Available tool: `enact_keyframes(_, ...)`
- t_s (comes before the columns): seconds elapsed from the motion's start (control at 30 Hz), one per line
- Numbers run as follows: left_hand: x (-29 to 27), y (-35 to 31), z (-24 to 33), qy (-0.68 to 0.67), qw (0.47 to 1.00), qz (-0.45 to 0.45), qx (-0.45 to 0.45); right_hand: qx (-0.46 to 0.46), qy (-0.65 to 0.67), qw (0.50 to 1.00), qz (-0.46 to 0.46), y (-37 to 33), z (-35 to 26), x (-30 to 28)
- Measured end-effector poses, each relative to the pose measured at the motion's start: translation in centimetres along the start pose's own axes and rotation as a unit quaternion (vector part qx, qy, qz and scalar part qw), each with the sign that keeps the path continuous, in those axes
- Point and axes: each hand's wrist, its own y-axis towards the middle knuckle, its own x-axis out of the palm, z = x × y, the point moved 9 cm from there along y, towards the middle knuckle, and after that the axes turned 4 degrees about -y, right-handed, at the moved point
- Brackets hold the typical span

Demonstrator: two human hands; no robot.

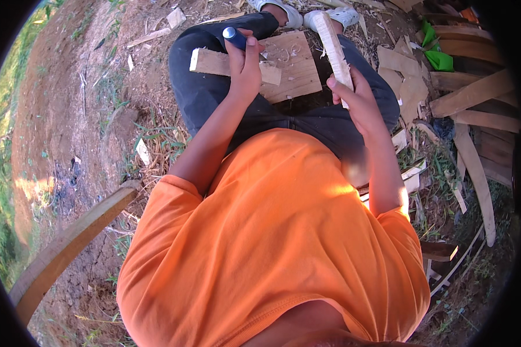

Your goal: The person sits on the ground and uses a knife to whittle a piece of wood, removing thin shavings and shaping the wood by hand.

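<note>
My left hand is closed around a dark blue tool handle with a shiny metal end cap. The tool's working end is hidden, so its kind does not show. Behind this hand a short wooden strip lies across my left thigh, one end over a square board. I cannot tell whether the fingers touch the strip. In my right hand is a pale stick of wood, gripped near its lower end. It points up and away over my right leg, with rough, whittled edges.
Shavings and wood scraps litter the dirt around my crossed legs. Several planks are piled at the right, near a bright green bag. A curved wooden beam rises at the lower left. Grass grows along the far left.
</note>
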Motion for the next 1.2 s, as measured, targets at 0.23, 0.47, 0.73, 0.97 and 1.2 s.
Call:
enact_keyframes(0.23, 0.4, -3.1, 0.7, -0.034, 0.998, -0.051, -0.006, 0.003, 0.031, 0.999, 0.011, 0.0, 1.5, -0.6)
enact_keyframes(0.47, -0.5, -2.8, 4.3, -0.078, 0.997, 0.024, -0.008, 0.037, 0.08, 0.996, 0.023, 0.2, 4.4, 0.1)
enact_keyframes(0.73, -3.9, 5.4, 6.2, 0.344, 0.935, 0.018, 0.078, 0.068, 0.055, 0.995, 0.056, 3.6, 12.4, 5.0)
enact_keyframes(0.97, -3.3, 9.2, 2.2, 0.496, 0.856, -0.046, -0.138, 0.139, 0.075, 0.987, -0.019, 5.0, 14.1, 6.3)
enact_keyframes(1.2, 1.1, 8.8, 3.2, 0.597, 0.799, -0.073, 0.007, 0.134, 0.239, 0.961, 0.023, 4.2, 14.3, 5.8)
